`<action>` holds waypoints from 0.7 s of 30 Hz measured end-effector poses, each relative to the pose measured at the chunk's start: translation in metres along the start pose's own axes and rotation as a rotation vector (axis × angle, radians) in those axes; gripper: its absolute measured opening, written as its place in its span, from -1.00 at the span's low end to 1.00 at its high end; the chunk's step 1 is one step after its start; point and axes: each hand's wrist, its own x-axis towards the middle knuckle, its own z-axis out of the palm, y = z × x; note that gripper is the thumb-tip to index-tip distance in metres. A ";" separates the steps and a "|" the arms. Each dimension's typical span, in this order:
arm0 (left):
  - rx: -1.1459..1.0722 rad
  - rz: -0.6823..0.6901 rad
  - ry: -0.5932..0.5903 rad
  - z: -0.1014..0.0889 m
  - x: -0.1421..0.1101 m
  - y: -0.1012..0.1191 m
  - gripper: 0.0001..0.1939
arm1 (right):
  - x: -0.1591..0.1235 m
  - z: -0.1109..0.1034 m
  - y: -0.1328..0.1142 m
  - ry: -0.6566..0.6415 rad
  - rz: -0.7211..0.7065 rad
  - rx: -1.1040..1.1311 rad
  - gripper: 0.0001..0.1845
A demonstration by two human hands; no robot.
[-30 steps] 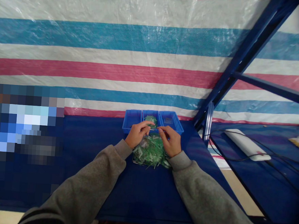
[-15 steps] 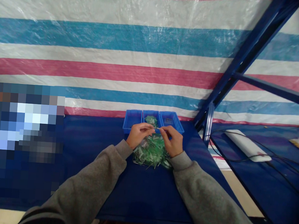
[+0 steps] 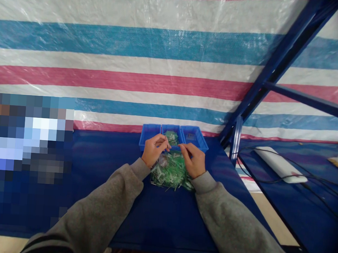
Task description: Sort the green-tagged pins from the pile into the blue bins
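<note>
My left hand (image 3: 153,150) is closed in a pinch in front of the blue bins, with a small thin pale piece (image 3: 168,142) at its fingertips. Thumb and forefinger of my right hand (image 3: 195,160) are pressed together a short way to the right; what they hold, if anything, is too small to make out. Between and below both hands lies a pile of small green and clear slender pieces (image 3: 170,173) on the blue table. Similar green pieces (image 3: 171,136) sit in the middle blue bin (image 3: 177,127), just beyond my fingertips.
The left blue bin (image 3: 151,129) and right blue bin (image 3: 196,130) flank the middle one; the right holds a few thin pieces. A blue metal frame (image 3: 262,79) rises at right. On the neighbouring table lie a white power strip (image 3: 280,165) and black cables. A striped sheet hangs behind.
My hands were nearly touching over a small thin piece at the fingertips; now they are apart. The left hand has turned and drawn slightly left, while the right has barely moved.
</note>
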 end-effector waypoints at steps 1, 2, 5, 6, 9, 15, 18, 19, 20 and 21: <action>0.036 0.015 -0.006 -0.002 0.001 0.001 -0.80 | 0.000 -0.001 0.001 0.014 0.011 -0.004 -0.70; 0.085 0.039 -0.013 -0.003 0.003 0.002 -0.80 | 0.001 -0.002 0.001 0.028 0.019 -0.008 -0.70; 0.229 0.114 -0.042 -0.007 0.006 0.004 -0.78 | 0.002 -0.003 0.002 0.054 0.030 -0.016 -0.71; 0.246 0.120 -0.056 -0.007 0.006 0.004 -0.76 | 0.002 -0.003 0.002 0.048 0.029 -0.012 -0.72; 0.222 0.080 -0.088 -0.005 0.005 0.004 -0.74 | 0.001 -0.002 0.001 -0.016 0.010 0.024 -0.73; 0.117 -0.006 -0.096 0.001 -0.002 0.003 -0.74 | -0.001 0.003 0.001 -0.115 -0.067 0.046 -0.76; 0.002 -0.051 -0.096 0.003 -0.003 0.002 -0.71 | -0.001 0.003 0.002 -0.083 -0.065 0.025 -0.73; -0.036 -0.062 -0.099 0.004 -0.003 0.001 -0.70 | -0.001 0.002 0.002 -0.065 -0.058 0.023 -0.72; -0.068 -0.072 -0.103 0.004 -0.003 0.001 -0.68 | 0.000 0.002 0.002 -0.050 -0.053 0.023 -0.71; -0.089 -0.082 -0.106 0.005 -0.002 -0.001 -0.68 | 0.000 0.002 0.002 -0.040 -0.051 0.025 -0.71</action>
